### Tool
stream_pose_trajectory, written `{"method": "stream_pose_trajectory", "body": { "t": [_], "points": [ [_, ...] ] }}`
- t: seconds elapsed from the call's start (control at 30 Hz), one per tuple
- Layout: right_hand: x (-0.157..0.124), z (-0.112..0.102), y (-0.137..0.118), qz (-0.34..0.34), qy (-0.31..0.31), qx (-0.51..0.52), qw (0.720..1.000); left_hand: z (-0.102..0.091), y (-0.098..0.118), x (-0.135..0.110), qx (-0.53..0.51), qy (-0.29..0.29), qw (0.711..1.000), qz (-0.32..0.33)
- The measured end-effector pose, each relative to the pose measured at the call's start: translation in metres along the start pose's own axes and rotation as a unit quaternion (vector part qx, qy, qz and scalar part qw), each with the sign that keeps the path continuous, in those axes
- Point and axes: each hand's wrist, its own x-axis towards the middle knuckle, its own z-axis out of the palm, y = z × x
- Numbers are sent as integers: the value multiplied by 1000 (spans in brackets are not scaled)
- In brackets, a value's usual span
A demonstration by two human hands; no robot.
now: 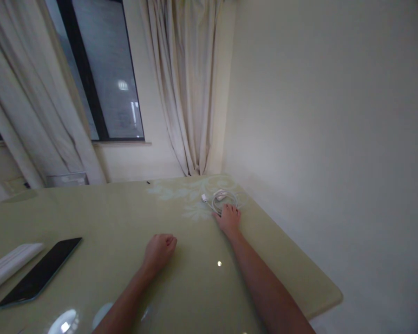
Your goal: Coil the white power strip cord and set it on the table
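A white charging cable lies coiled near the far right corner of the table, with a pale plug-like block at its back. One white connector end points out to the left of the coil. My right hand reaches onto the near side of this coil, its fingers bent over the cable and its thumb to the left. Closed in a loose fist, my left hand rests on the tabletop, apart from the cable, and nothing shows in it.
The glossy greenish table meets a bare wall on the right. At left lie a dark tablet-like slab and a long white object. Curtains and a window stand behind.
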Motion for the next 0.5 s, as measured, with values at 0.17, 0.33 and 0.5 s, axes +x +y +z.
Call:
{"method": "stream_pose_trajectory", "body": {
  "t": [0.17,0.33,0.5],
  "points": [
    [4,1,-4,-29,-21,16,999,2,7,-7,1,-12,1000,20],
    [5,0,-12,-29,-44,52,997,3,15,-12,-14,-26,999,41],
    [4,-21,-20,15,-15,115,993,8,21,-16,-49,-26,997,58]
  ]
}}
